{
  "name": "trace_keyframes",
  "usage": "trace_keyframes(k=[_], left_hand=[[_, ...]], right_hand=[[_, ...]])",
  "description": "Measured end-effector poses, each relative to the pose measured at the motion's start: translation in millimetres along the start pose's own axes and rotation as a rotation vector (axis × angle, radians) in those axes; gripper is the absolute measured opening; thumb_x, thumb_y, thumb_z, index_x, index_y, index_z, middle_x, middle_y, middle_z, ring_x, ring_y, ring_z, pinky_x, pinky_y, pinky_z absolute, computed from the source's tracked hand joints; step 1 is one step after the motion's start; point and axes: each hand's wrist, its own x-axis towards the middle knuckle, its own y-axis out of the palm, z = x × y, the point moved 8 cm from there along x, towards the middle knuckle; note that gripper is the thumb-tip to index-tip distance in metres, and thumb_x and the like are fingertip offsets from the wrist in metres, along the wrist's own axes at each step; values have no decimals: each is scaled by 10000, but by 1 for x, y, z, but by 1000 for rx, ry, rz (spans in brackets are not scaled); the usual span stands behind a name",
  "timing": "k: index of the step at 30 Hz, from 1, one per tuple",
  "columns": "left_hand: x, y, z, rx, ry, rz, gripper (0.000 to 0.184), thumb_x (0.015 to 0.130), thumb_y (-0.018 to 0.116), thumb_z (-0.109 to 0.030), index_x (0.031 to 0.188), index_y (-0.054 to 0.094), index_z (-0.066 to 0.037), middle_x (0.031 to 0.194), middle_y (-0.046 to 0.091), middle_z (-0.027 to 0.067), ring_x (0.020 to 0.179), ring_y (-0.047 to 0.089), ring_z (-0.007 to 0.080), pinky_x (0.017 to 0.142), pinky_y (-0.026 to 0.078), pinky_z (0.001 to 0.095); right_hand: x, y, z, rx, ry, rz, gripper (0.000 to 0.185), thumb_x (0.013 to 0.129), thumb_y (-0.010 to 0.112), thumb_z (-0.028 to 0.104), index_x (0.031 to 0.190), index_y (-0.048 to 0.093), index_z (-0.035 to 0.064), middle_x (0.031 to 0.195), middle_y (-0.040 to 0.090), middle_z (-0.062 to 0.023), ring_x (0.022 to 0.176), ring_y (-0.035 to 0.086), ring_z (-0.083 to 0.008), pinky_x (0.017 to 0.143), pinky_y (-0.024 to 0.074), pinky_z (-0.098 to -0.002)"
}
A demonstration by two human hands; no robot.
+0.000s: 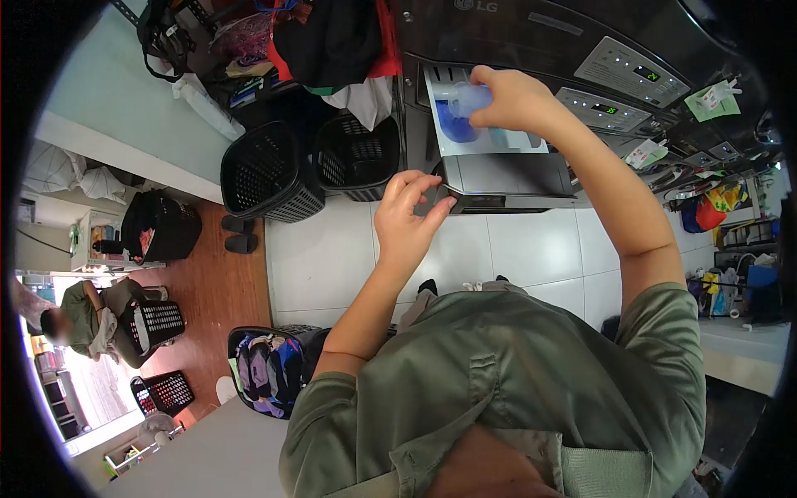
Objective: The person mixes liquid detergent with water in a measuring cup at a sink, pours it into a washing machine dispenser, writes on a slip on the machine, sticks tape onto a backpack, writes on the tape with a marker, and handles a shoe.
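A washing machine's detergent drawer (pixel 444 143) is pulled out, with a white inside and a dark front. Blue liquid (pixel 456 129) lies in its left compartment. Over that compartment, my right hand (pixel 510 98) is closed around a small translucent cup (pixel 470 99), which is tilted. My left hand (pixel 407 207) is at the left corner of the drawer's dark front (pixel 502 176), its fingers and thumb curled about the edge. How firmly the left fingertips press there is hard to see.
Two black laundry baskets (pixel 270 174) stand left of the machine, beneath hanging clothes (pixel 328 41). Another basket of clothes (pixel 267 369) is by my left elbow. Lit control panels (pixel 633 73) are at the upper right. A seated person (pixel 87 319) is far left.
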Motion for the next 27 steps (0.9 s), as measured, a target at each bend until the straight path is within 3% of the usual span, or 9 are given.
trace_keyframes(k=[3, 14, 17, 19, 21, 23, 25, 27], left_hand=[[1, -1, -1, 10, -1, -6, 311, 614, 759, -61, 896, 627, -62, 930, 562, 14, 675, 491, 69, 504, 333, 194], [1, 0, 5, -62, -49, 20, 396, 607, 763, -42, 963, 590, -23, 969, 548, 47, 715, 473, 99, 624, 409, 214], [2, -3, 1, -2, 2, -9, 426, 606, 767, -162, 984, 590, -76, 970, 573, 38, 660, 532, 136, 561, 437, 259], [2, -2, 3, -1, -127, 41, 489, 588, 783, -120, 1019, 568, -36, 1010, 545, 57, 764, 493, 131, 664, 429, 248], [2, -3, 2, 66, -46, -2, 531, 581, 786, -140, 1046, 551, -42, 1052, 540, 68, 841, 502, 166, 728, 423, 278], [3, -6, -4, 132, 38, -44, 573, 573, 788, -161, 1074, 534, -47, 1093, 534, 78, 918, 511, 201, 793, 418, 307], [5, -9, -10, 170, 118, -78, 640, 570, 778, -235, 1109, 489, -51, 1201, 494, 111, 1128, 414, 317, 949, 316, 408], [5, -9, -10, 178, 123, -78, 668, 564, 780, -241, 1128, 474, -53, 1244, 455, 122, 1164, 377, 332, 969, 288, 425]], right_hand=[[10, -5, 5, -106, -4, 15, 561, 583, 650, 395, 1053, 611, 90, 965, 641, -104, 908, 613, -258, 763, 487, -352], [17, -19, 15, -165, -9, 7, 530, 570, 622, 405, 983, 641, 73, 895, 648, -118, 855, 621, -267, 733, 489, -343], [16, -11, 14, -138, -28, -72, 499, 568, 625, 416, 940, 656, 84, 869, 656, -100, 834, 631, -253, 705, 497, -341], [12, -8, 16, -117, -46, -110, 494, 569, 621, 412, 932, 656, 78, 859, 656, -104, 828, 632, -260, 700, 498, -343], [4, 22, 15, -164, 6, 229, 486, 574, 613, 408, 920, 657, 69, 844, 656, -114, 817, 631, -271, 699, 497, -347], [6, 26, 9, -149, 4, 161, 487, 579, 604, 402, 918, 655, 56, 835, 657, -125, 812, 632, -271, 700, 494, -349], [7, 19, 7, -60, 0, 53, 489, 580, 601, 400, 912, 654, 44, 836, 655, -137, 806, 632, -266, 693, 492, -346], [7, 24, -2, -23, 22, 78, 493, 583, 605, 399, 912, 649, 34, 832, 653, -140, 808, 633, -262, 690, 491, -343]])
